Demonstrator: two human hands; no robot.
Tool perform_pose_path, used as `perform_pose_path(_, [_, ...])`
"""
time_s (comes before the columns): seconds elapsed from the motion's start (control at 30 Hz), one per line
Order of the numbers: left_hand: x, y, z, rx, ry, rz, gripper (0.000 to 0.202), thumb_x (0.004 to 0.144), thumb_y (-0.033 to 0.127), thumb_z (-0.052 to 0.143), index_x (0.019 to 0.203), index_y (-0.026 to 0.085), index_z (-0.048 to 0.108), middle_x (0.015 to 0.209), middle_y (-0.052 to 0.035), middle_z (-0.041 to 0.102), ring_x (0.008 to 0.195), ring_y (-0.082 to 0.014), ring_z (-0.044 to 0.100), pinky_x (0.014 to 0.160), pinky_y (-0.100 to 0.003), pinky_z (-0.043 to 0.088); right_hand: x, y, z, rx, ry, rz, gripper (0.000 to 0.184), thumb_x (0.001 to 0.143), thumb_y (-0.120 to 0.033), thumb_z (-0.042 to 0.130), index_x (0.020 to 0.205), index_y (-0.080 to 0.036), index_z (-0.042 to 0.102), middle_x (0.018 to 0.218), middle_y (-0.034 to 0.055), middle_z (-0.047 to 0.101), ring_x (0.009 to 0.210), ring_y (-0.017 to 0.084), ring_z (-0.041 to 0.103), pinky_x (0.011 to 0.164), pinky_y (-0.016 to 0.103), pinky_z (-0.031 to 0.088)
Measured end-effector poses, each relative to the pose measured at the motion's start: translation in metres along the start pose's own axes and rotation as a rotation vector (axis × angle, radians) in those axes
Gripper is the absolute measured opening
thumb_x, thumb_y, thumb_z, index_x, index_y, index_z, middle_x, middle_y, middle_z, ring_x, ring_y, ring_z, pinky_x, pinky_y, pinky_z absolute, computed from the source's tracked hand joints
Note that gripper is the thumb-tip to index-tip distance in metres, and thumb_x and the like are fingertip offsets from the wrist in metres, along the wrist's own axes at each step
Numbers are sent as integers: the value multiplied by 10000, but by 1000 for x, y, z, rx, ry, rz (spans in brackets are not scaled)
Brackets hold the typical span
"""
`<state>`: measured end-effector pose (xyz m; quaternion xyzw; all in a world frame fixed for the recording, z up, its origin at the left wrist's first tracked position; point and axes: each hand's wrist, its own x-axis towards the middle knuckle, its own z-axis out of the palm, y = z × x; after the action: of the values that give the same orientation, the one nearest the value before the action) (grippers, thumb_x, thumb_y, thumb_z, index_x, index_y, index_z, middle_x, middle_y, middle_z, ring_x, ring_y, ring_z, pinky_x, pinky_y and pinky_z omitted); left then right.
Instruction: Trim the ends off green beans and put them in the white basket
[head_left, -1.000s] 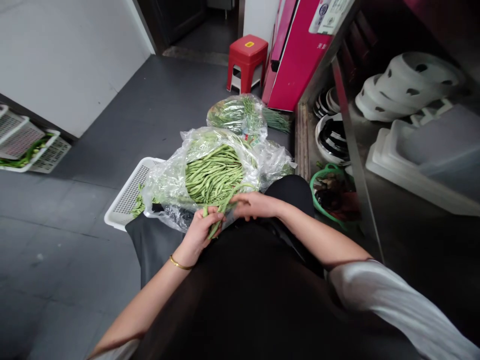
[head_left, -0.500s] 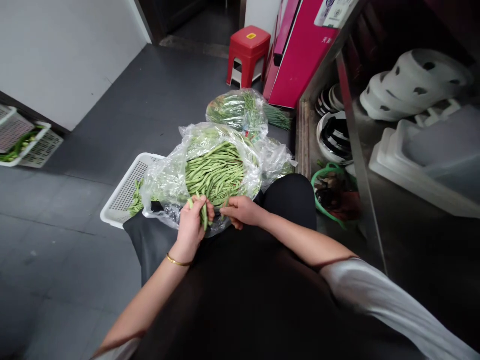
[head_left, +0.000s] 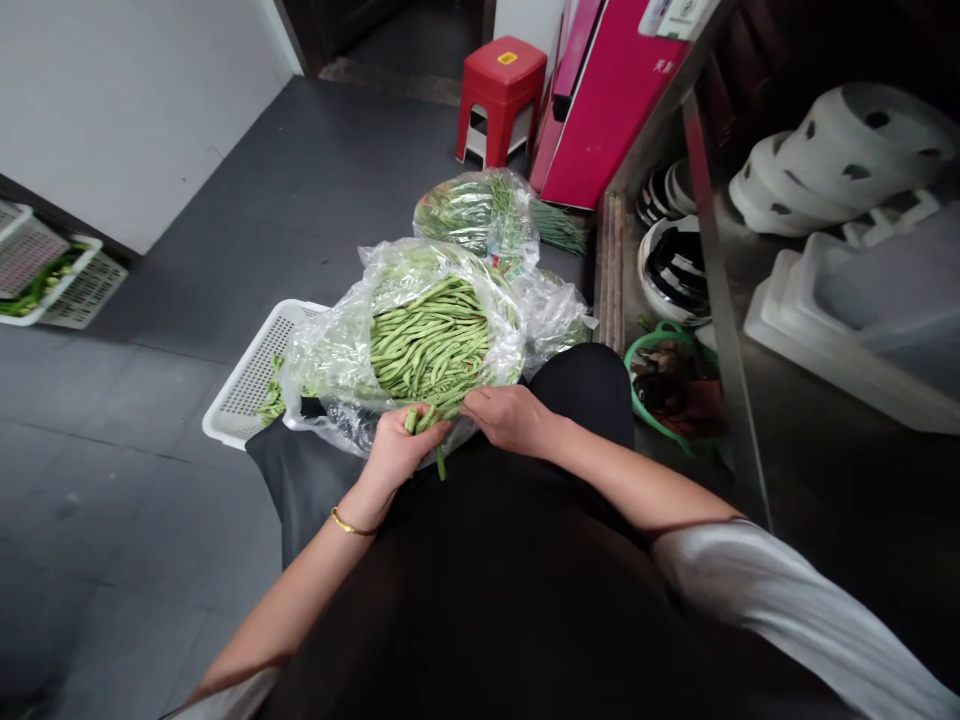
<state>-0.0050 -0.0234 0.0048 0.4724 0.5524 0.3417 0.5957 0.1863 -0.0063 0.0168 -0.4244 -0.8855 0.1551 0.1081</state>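
Note:
My left hand [head_left: 399, 446] is closed around a few green beans [head_left: 412, 420], with one end poking out below the fingers. Close beside it, my right hand [head_left: 511, 418] pinches at what looks like the tip of a green bean, though the fingers partly hide it. Just beyond both hands lies a large heap of green beans [head_left: 429, 338] inside an open clear plastic bag [head_left: 330, 352] by my lap. To the left of the bag, a white perforated basket [head_left: 247, 385] holds some bean pieces [head_left: 271, 398].
Behind the bag lie another plastic bag of greens [head_left: 457, 212] and a red stool [head_left: 501, 85]. A green basket [head_left: 637, 395] and a metal shelf with white containers [head_left: 795, 300] stand at right. More white baskets [head_left: 82, 285] sit at far left.
My left hand has turned and moved slightly right, and the beans in it now point another way. My right hand has shifted a little right and up.

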Motion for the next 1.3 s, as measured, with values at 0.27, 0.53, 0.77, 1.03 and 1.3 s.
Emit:
perform_pose_path(0.27, [-3,0,-6,-91,-182,-111,223,627,263,732,543,140,566,400,43,415,328,-56,340,345,-186,224,-4,1,-2,110,-115,-204,332,941,-337,359,778,-128,560,721,74,590,624,135,524,552,248,337])
perform_pose_path(0.53, [4,-11,-19,-706,-289,-58,218,581,314,729,621,162,578,592,5,475,465,-115,476,358,-200,303,21,25,-43,728,-691,-148,355,875,-440,479,951,-141,655,730,32,663,634,114,621,594,202,437])
perform_pose_path(0.77, [2,-20,-19,-822,-296,-190,306,623,260,711,881,171,573,613,17,490,492,-115,487,523,-298,486,95,45,34,-249,-355,-17,280,903,-200,401,1075,-164,620,999,147,638,805,213,627,638,295,438])
perform_pose_path(1.03, [8,-19,-17,-799,-245,-333,223,648,146,696,701,156,480,516,67,365,386,-33,321,357,-145,260,83,43,42,-224,-168,-180,297,933,-188,341,1118,-150,570,954,127,603,818,189,589,684,295,444])
perform_pose_path(1.3, [25,-21,10,-793,-117,-458,287,633,260,761,682,129,511,500,59,407,393,-36,375,360,-140,310,4,20,47,-13,181,-330,370,894,-93,325,1219,-58,497,1063,156,628,989,180,577,849,324,477])
